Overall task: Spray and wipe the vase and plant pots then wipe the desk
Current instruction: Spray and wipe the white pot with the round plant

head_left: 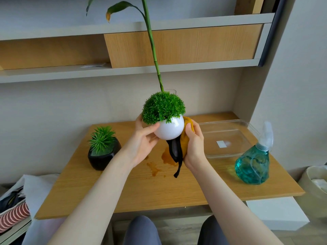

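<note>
I hold a round white pot [170, 129] with a bushy green ball plant lifted above the wooden desk [177, 188]. My left hand [141, 142] grips the pot's left side. My right hand [193, 145] presses a mustard-yellow cloth [184, 140] with a black strap against the pot's right side. A black pot [102, 157] with a spiky green plant stands on the desk at the left. Behind the white pot, a glass vase [172, 91] with a tall green stalk is mostly hidden. A spray bottle [253, 165] of blue-green liquid stands at the right.
A clear plastic tray [246, 126] lies on the desk behind the spray bottle. Wet brown stains [154, 168] mark the desk's middle. Wall shelves [123, 69] hang above. A basket with striped fabric [14, 214] sits at the lower left, a pale bin [316, 183] at the right.
</note>
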